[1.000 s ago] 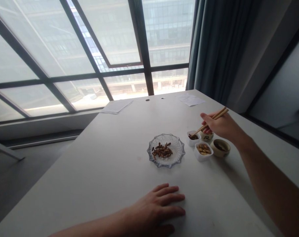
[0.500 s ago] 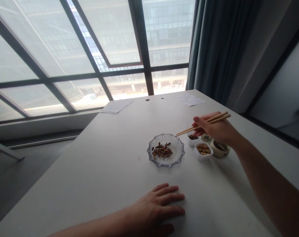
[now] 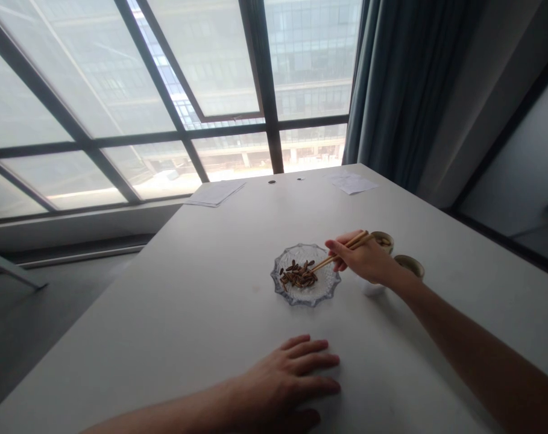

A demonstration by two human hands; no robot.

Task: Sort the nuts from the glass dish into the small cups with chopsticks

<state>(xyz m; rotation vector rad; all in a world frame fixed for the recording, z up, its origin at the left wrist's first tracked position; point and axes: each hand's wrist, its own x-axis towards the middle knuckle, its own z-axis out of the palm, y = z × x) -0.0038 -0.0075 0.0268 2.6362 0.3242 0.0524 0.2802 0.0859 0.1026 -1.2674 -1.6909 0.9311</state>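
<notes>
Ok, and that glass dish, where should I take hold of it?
I'd pinch the glass dish by its left rim, coming in from the left. The wavy rim offers an edge there, clear of the right hand and chopsticks over the right side. Keep it level: the dark pieces lie loose inside.

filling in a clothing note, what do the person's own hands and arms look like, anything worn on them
The left hand and right hand are bare, with no gloves, rings, watch or bracelet visible. No sleeves show.
</notes>
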